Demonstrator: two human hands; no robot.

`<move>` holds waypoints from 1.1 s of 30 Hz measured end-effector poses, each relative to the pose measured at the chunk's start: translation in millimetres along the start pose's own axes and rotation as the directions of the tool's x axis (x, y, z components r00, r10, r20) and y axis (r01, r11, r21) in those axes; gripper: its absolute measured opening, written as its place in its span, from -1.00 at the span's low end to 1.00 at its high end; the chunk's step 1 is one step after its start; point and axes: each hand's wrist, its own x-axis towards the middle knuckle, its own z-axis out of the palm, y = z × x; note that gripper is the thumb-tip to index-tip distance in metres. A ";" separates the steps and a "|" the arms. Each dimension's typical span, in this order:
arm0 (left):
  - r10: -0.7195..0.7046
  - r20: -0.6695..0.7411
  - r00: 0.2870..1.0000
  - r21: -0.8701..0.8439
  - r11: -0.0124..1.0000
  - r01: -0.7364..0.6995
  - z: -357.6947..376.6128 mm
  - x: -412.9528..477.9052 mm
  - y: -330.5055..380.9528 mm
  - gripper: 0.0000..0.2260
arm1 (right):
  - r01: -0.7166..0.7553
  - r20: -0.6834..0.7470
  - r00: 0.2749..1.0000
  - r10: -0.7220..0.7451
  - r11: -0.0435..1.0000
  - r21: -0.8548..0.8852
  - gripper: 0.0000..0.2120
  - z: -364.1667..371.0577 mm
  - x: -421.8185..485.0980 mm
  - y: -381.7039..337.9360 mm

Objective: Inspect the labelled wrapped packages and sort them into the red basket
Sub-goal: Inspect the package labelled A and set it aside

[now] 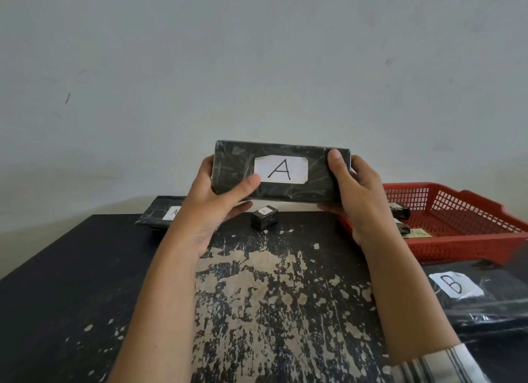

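- Holding the long black-wrapped package up at centre frame, clear above the table, with its white "A" label facing the camera.
- The left hand grips the left end, thumb pressed flat on the front face beside the label and fingers curled underneath.
- The right hand clamps the right end the same way, thumb up the front and fingers under the bottom edge.
- The handling looks easy: edges straight, no sag between the hands, so I'd call it a stiff box and not heavy.
- That glossy, taped wrap looks slick, so the two ends are the sensible places to hold, with fingers underneath for support.
- At right of frame sits the red basket, a shallow mesh tray.
- Inside it, near its left end, lie two small dark wrapped packages, partly hidden by the right hand, their labels unreadable.
- On the table itself there is a small labelled cube at centre, a flat "A" package at left and a "B" package at lower right.
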 end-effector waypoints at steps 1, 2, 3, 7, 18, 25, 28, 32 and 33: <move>0.004 -0.001 1.000 -0.024 1.000 -0.004 0.2 0.0 -0.8 -0.39 | 0.002 0.000 1.000 -0.002 1.000 -0.001 -0.64 -0.6 -0.7 -0.8; 0.009 -0.011 1.000 -0.040 0.999 -0.009 0.6 0.4 -1.5 -0.41 | 0.005 0.011 1.000 -0.005 1.000 0.000 -0.64 -1.2 -1.4 -1.9; 0.010 -0.025 1.000 -0.056 0.998 -0.012 1.5 1.1 -2.0 -0.45 | 0.010 0.033 0.999 -0.010 1.000 0.001 -0.63 -2.2 -2.1 -3.0; 0.015 -0.070 0.997 -0.089 0.996 -0.021 2.1 4.2 -4.0 -0.52 | 0.052 0.200 0.979 -0.038 0.997 -0.064 -0.38 -6.2 -1.9 -3.7; 0.080 -0.112 0.991 0.079 0.994 -0.071 3.4 3.7 -4.4 -0.40 | 0.149 0.192 0.975 -0.111 0.969 -0.199 -0.11 0.7 0.3 4.5; 0.055 -0.143 0.988 0.037 0.998 -0.050 -0.7 7.0 -9.1 -0.38 | 0.045 0.264 0.963 -0.046 0.999 0.012 -0.51 -5.2 0.6 0.3; 0.046 -0.144 0.989 0.064 0.997 -0.037 0.0 6.5 -8.1 -0.29 | 0.040 0.245 0.968 -0.048 0.999 0.036 -0.55 -7.0 3.2 1.3; 0.063 -0.203 0.977 0.135 0.990 -0.035 3.4 3.4 -3.4 -0.35 | 0.057 0.244 0.968 -0.060 0.998 0.016 -0.55 -7.9 4.0 3.5; 0.066 -0.224 0.972 0.132 0.991 -0.037 4.5 3.1 -3.1 -0.37 | 0.057 0.254 0.966 -0.058 0.998 0.012 -0.55 -7.4 4.0 4.4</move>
